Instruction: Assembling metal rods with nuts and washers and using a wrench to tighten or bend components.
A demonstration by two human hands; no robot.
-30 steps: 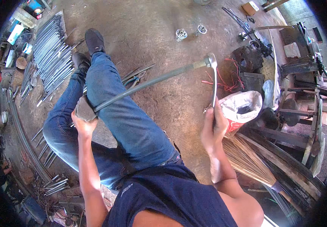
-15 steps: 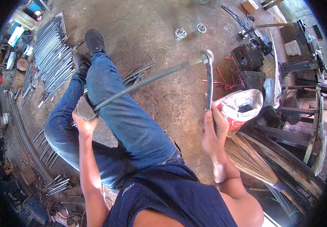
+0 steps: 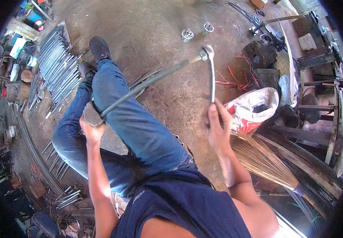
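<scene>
A long grey metal rod slants across my raised thigh, its far end threaded. My left hand is closed round the near end, where a grey-brown lump, perhaps a cloth pad, covers the grip. At the threaded end a nut sits in the ring end of a shiny wrench. The wrench's lower shaft is pinched in the fingers of my right hand, some of them blurred.
Many metal rods lie in rows at the left. Two small tubs of parts stand ahead. Right of my right hand are a white-and-red sack, a straw broom and red strands. Metal frames line the right side.
My right hand and the wrench have shifted slightly left, and the rod's threaded end has come left and up a little. Both hands keep their holds.
</scene>
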